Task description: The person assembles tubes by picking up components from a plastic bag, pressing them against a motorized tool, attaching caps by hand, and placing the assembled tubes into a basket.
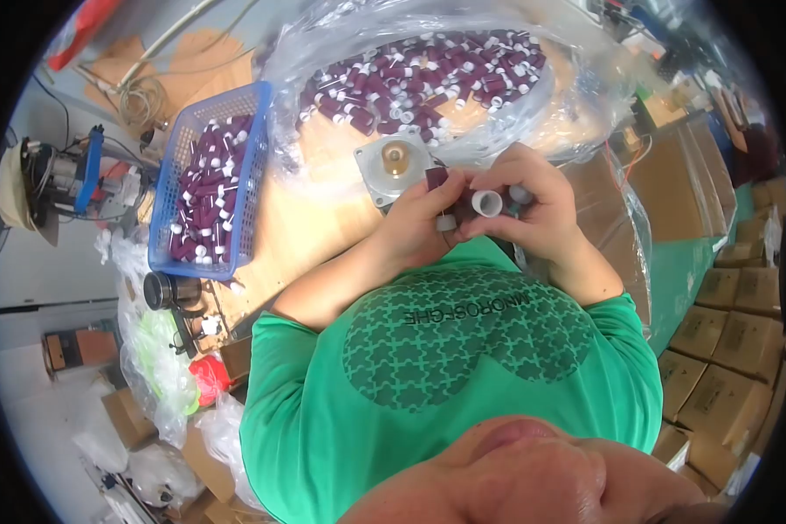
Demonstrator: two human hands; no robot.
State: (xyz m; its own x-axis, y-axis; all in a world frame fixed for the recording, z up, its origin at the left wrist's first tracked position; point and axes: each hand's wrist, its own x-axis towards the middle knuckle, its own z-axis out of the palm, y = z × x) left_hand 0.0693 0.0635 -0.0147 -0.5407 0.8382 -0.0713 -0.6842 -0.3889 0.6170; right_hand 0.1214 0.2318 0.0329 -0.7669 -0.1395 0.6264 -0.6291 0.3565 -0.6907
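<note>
My left hand (424,214) is closed round a small dark purple tube with a white end (437,179), its fingers wrapped about it. Right beside it, my right hand (533,196) curls round a white ring-shaped cap (487,203) whose opening faces the camera. A greyish rounded piece (521,195) also shows among the right fingers; its kind is unclear. Both hands are close together in front of the chest, and the fingers hide part of what they hold. Just beyond the left hand stands a square metal plate (375,179) with an amber round fitting (395,159) on it.
A blue plastic basket (159,218) full of purple tubes with white ends stands on the wooden table (310,218) at left. A large heap of similar tubes (410,74) lies on clear plastic sheeting (288,61) at the back. Cardboard boxes (729,349) are stacked at right.
</note>
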